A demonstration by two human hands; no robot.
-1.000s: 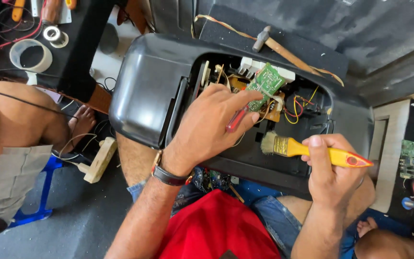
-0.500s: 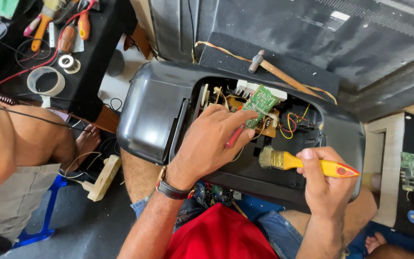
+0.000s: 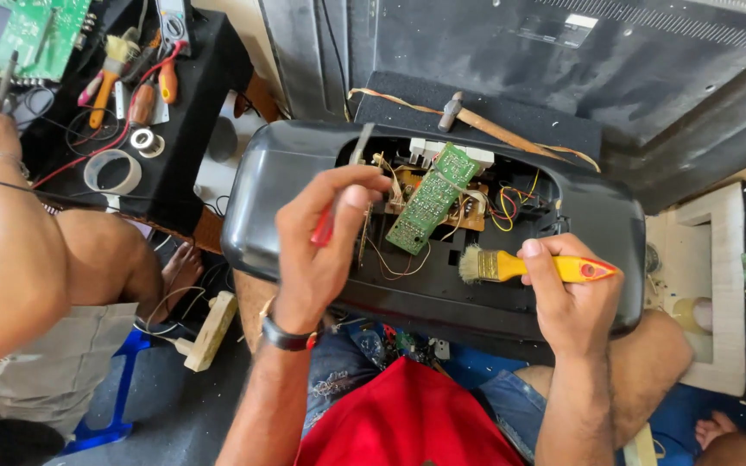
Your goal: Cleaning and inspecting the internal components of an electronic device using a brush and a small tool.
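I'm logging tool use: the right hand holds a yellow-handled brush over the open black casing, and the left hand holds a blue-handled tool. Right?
Not quite: in the head view the left hand holds a red-handled tool, not blue. The right hand does hold the yellow-handled brush over the open black casing.

The left hand [image 3: 325, 250] pinches a red-handled tool [image 3: 325, 226] over the open black casing [image 3: 295, 207] resting on the person's lap. Inside, a green circuit board [image 3: 432, 200] stands tilted among coloured wires [image 3: 511, 203]. The right hand [image 3: 573, 298] holds a yellow-handled brush [image 3: 528, 267], bristles pointing left at the opening's lower edge. A hammer [image 3: 477, 121] lies behind the casing.
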